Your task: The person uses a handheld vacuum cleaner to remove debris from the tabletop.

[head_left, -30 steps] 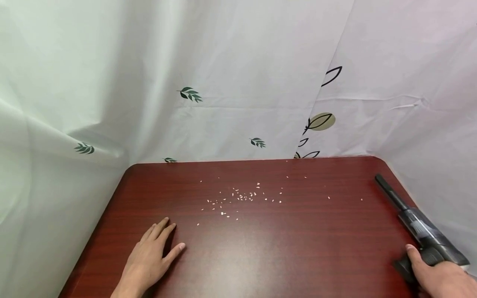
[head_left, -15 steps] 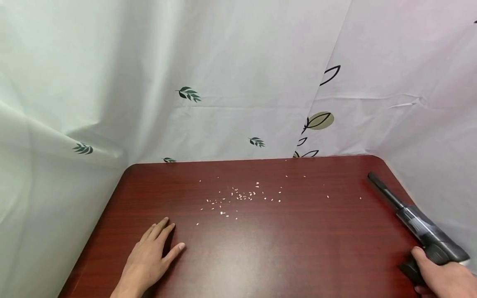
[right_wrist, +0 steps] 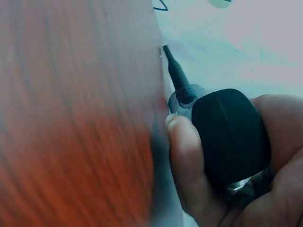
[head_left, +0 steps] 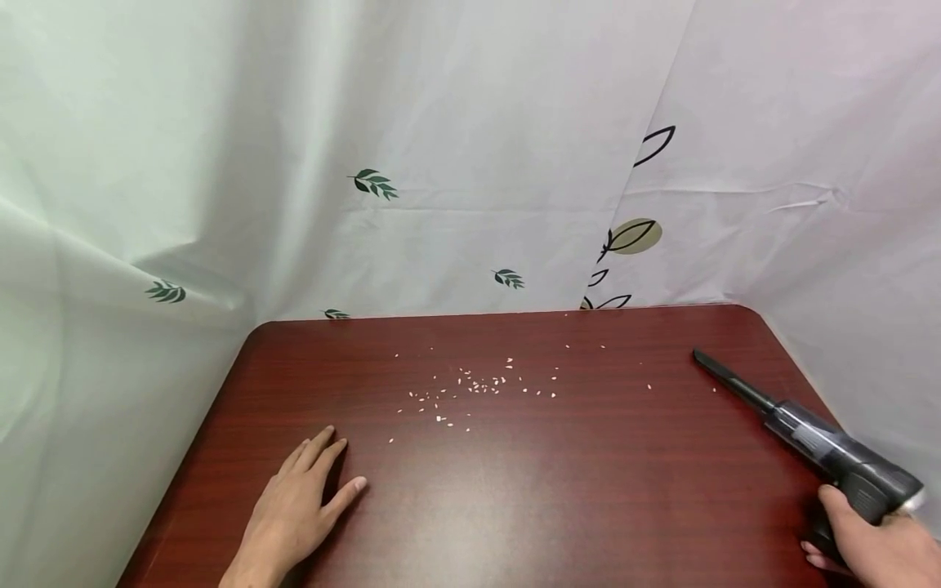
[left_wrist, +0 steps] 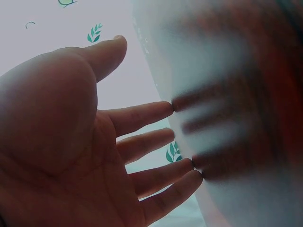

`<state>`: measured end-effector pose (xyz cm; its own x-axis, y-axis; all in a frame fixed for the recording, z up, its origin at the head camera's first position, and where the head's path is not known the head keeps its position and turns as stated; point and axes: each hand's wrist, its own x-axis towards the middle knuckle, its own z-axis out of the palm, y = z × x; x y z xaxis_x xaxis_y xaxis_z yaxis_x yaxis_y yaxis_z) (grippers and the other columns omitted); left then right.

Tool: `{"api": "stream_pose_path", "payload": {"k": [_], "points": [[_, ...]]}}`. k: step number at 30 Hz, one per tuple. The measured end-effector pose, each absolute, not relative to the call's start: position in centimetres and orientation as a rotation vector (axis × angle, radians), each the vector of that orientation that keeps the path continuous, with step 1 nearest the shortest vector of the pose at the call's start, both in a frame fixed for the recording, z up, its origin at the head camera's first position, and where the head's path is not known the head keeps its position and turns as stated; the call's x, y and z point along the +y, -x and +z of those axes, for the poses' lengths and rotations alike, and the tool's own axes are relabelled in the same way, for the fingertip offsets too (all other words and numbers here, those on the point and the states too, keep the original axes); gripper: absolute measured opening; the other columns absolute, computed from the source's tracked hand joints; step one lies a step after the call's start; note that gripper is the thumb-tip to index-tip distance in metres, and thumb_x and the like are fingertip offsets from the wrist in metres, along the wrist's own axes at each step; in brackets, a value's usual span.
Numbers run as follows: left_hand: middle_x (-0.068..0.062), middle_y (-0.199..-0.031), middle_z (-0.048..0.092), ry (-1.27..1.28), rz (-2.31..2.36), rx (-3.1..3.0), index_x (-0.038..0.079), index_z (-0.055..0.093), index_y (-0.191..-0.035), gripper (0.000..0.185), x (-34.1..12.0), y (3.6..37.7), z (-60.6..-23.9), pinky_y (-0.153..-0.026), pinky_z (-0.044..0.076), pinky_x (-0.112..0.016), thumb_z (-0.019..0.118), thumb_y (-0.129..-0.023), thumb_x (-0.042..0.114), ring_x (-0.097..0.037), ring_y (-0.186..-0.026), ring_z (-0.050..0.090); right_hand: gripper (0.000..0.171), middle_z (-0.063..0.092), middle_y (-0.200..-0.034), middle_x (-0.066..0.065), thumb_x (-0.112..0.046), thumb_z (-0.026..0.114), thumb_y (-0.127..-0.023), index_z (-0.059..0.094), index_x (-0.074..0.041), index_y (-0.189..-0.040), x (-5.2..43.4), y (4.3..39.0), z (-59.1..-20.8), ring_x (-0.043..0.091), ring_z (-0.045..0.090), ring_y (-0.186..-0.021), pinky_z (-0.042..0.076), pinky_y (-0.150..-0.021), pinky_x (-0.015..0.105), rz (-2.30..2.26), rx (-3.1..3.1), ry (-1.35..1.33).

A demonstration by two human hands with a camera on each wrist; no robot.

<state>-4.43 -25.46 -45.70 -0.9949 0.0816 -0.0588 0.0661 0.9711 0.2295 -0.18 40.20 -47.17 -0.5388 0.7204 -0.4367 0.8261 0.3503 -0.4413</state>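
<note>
The right hand (head_left: 878,547) grips the handle of a dark handheld vacuum (head_left: 831,449) at the table's (head_left: 588,490) near right corner, fingers and thumb curled round the black grip. Its slim nozzle (head_left: 724,380) points toward the scattered white grains (head_left: 478,388) mid-table, well apart from them. The left hand (head_left: 297,510) lies flat on the wood at the near left, fingers straight and slightly spread, holding nothing.

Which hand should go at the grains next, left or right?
Right, probably. The right hand grips the vacuum, its nozzle pointing toward the grains. The left hand lies flat on the table, holding nothing.
</note>
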Motion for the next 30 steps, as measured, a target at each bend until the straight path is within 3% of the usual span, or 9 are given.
{"api": "stream_pose_path", "payload": {"k": [1, 4, 6, 9, 13, 19, 22, 25, 30], "points": [[-0.021, -0.166, 0.037, -0.121, 0.356, 3.058, 0.007, 0.055, -0.153, 0.073, -25.5, 4.4, -45.7, -0.110, 0.038, -0.077, 0.066, -0.102, 0.057, -0.052, -0.149, 0.037, 0.065, 0.064, -0.053, 0.014, -0.047, 0.041, -0.103, 0.056, 0.014, -0.089, 40.1, 0.1, -47.1, 0.024, 0.069, -0.048, 0.058, -0.070, 0.041, -0.999, 2.446, -1.422], [-0.019, -0.168, 0.036, -0.146, 0.373, 3.080, 0.007, 0.056, -0.152, 0.071, -25.5, 4.4, -45.7, -0.109, 0.040, -0.076, 0.065, -0.102, 0.057, -0.050, -0.150, 0.038, 0.061, 0.060, -0.050, 0.013, -0.042, 0.041, -0.105, 0.050, 0.018, -0.099, 39.6, 0.2, -47.1, 0.023, 0.067, -0.043, 0.060, -0.050, 0.038, -1.239, 2.439, -1.471], [-0.018, -0.168, 0.035, -0.157, 0.380, 3.091, 0.007, 0.057, -0.152, 0.071, -25.5, 4.5, -45.7, -0.108, 0.041, -0.076, 0.065, -0.103, 0.057, -0.049, -0.149, 0.038, 0.052, 0.059, -0.049, 0.009, -0.037, 0.042, -0.106, 0.047, 0.015, -0.104, 39.3, 0.5, -47.1, 0.023, 0.066, -0.040, 0.060, -0.044, 0.038, -1.482, 2.395, -1.491], [-0.018, -0.168, 0.036, -0.166, 0.385, 3.099, 0.007, 0.057, -0.152, 0.070, -25.5, 4.5, -45.7, -0.108, 0.041, -0.075, 0.065, -0.102, 0.056, -0.049, -0.149, 0.038, 0.033, 0.060, -0.050, 0.003, -0.029, 0.046, -0.108, 0.051, 0.003, -0.103, 39.2, 0.8, -47.1, 0.018, 0.065, -0.041, 0.060, -0.044, 0.036, -1.838, 2.318, -1.454], [-0.018, -0.167, 0.037, -0.170, 0.390, 3.107, 0.007, 0.056, -0.152, 0.070, -25.5, 4.5, -45.7, -0.110, 0.041, -0.075, 0.066, -0.102, 0.056, -0.049, -0.149, 0.039, 0.003, 0.066, -0.055, -0.001, -0.013, 0.051, -0.109, 0.051, -0.015, -0.107, 39.3, 0.7, -47.4, 0.014, 0.067, -0.043, 0.059, -0.043, 0.031, -2.315, 2.287, -1.202], [-0.020, -0.165, 0.040, -0.178, 0.396, 3.121, 0.007, 0.056, -0.152, 0.072, -25.4, 4.5, -45.7, -0.110, 0.040, -0.074, 0.066, -0.102, 0.057, -0.051, -0.148, 0.040, 0.026, 0.071, -0.067, -0.003, 0.004, 0.049, -0.106, 0.046, -0.017, -0.121, 38.5, 0.7, -47.2, 0.010, 0.069, -0.047, 0.058, -0.044, 0.025, -2.662, 2.371, -0.860], [-0.019, -0.166, 0.039, -0.177, 0.394, 3.116, 0.008, 0.055, -0.154, 0.072, -25.4, 4.7, -45.6, -0.110, 0.040, -0.075, 0.065, -0.102, 0.058, -0.051, -0.149, 0.039, 0.022, 0.071, -0.069, 0.001, 0.008, 0.052, -0.104, 0.054, -0.009, -0.117, 38.0, 0.5, -47.0, 0.010, 0.070, -0.050, 0.059, -0.047, 0.022, -2.838, 2.281, -0.858], [-0.018, -0.167, 0.038, -0.171, 0.381, 3.112, 0.009, 0.054, -0.155, 0.073, -25.4, 4.8, -45.5, -0.108, 0.040, -0.076, 0.066, -0.102, 0.058, -0.051, -0.150, 0.037, 0.016, 0.070, -0.067, 0.005, 0.013, 0.056, -0.101, 0.063, -0.001, -0.101, 37.5, 0.1, -46.7, 0.010, 0.069, -0.052, 0.058, -0.048, 0.020, -2.938, 2.285, -0.832], [-0.018, -0.166, 0.040, -0.147, 0.361, 3.103, 0.009, 0.055, -0.154, 0.071, -25.7, 4.5, -45.5, -0.105, 0.042, -0.078, 0.069, -0.101, 0.054, -0.051, -0.150, 0.036, 0.018, 0.068, -0.060, 0.002, 0.016, 0.062, -0.096, 0.067, 0.006, -0.081, 36.7, -0.3, -45.6, 0.010, 0.062, -0.045, 0.052, -0.047, 0.013, -2.601, 2.727, -0.746]]}}
